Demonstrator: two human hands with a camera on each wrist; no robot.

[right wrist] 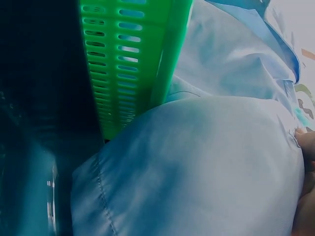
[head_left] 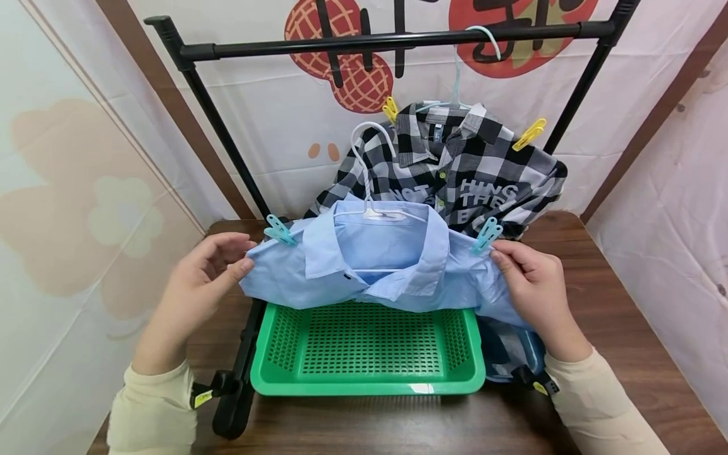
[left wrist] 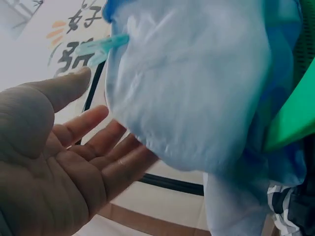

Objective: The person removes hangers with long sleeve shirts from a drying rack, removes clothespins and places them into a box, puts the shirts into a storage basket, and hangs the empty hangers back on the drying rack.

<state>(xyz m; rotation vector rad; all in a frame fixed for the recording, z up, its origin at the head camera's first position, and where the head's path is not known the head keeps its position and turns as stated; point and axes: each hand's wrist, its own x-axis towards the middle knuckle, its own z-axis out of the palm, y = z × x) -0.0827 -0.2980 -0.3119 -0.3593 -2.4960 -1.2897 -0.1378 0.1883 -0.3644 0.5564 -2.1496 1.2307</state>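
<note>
A light blue shirt [head_left: 279, 272] hangs on a white hanger [head_left: 364, 164], with a teal clip [head_left: 280, 230] at its left shoulder and another teal clip [head_left: 487, 235] at its right. My right hand [head_left: 534, 284] pinches the shirt's right shoulder just beside the clip; in the right wrist view only part of that hand [right wrist: 306, 172] shows at the edge. At the left sleeve, my left hand [head_left: 205, 278] has its fingers spread and loosely bent. In the left wrist view this hand [left wrist: 74, 162] is palm up beside the shirt [left wrist: 187, 78], holding nothing.
Behind, a black and white checked shirt [head_left: 421, 183] with yellow clips hangs from a black rack [head_left: 341, 44]. A green basket [head_left: 370, 387] stands on the brown table [head_left: 341, 423] below the blue shirt. Right of it lies a blue container [head_left: 512, 354], partly covered.
</note>
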